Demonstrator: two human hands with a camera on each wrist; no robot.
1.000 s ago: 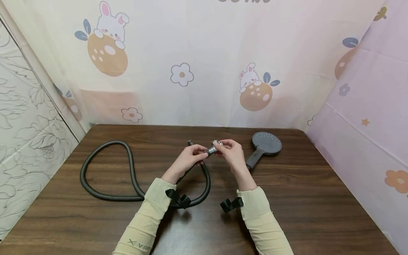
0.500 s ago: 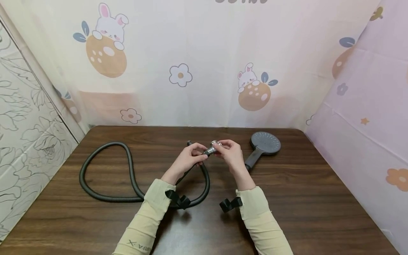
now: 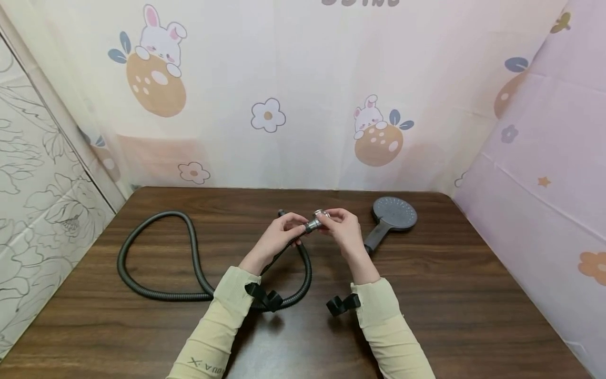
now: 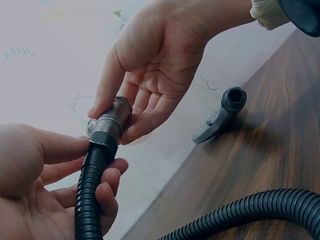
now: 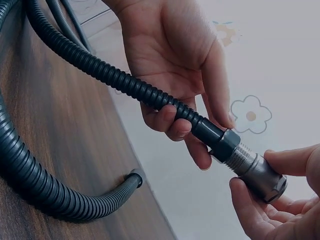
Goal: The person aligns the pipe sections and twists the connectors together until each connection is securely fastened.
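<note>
In the head view, my left hand (image 3: 274, 238) holds one end of a dark ribbed shower hose (image 3: 194, 247) above the table. Its thumb is against the black nut (image 5: 226, 143) at the hose end, and its other fingers curl round the hose below. My right hand (image 3: 344, 230) pinches a silvery metal fitting (image 5: 262, 177) between thumb and fingers. Bare thread shows between the fitting's body and the black nut in the right wrist view; nut and thread are in line and meet. Right of the hands lies a grey shower head (image 3: 396, 213), its handle end partly hidden by the right forearm.
The hose loops over the brown wooden table (image 3: 450, 295), with a wide loop at the left. Its other end (image 5: 135, 176) lies behind the left hand. A printed curtain (image 3: 312, 142) hangs at the table's back edge, and more patterned sheets flank both sides.
The left thumb has shifted slightly at the hose nut. The right hand stays on the metal fitting; the shower head and hose loops lie as before.
</note>
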